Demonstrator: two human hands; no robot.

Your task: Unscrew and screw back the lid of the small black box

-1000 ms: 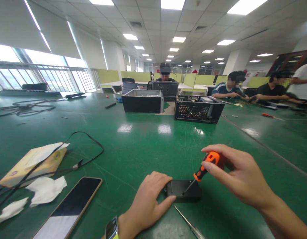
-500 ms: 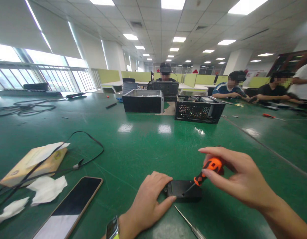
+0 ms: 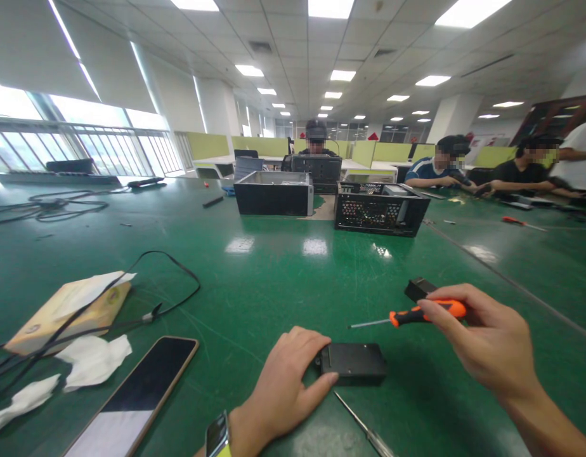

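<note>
My left hand (image 3: 290,384) grips the left end of a small black rectangular box (image 3: 362,363), thumb at the near side and fingers at the far side. The box lies flat on the green table. My right hand (image 3: 488,336) is closed around an orange-and-black screwdriver (image 3: 414,315). Its shaft points left, nearly level, and the tip is apart from the box, above and behind it. Just beyond my right hand sits another small black block (image 3: 420,289), partly hidden by the fingers. A thin metal tool with a clear handle (image 3: 364,428) lies in front of the box.
On the left lie a phone (image 3: 145,387), crumpled tissues (image 3: 96,362), a tissue pack (image 3: 69,311) and a black cable (image 3: 179,260). Two open computer cases (image 3: 274,198) (image 3: 381,212) stand farther back. Other people sit across and at the right, near another screwdriver (image 3: 514,221).
My right hand has lifted the screwdriver off the box and moved right, tilting it from steep to nearly level. The black block behind that hand now shows. My left hand stays on the box.
</note>
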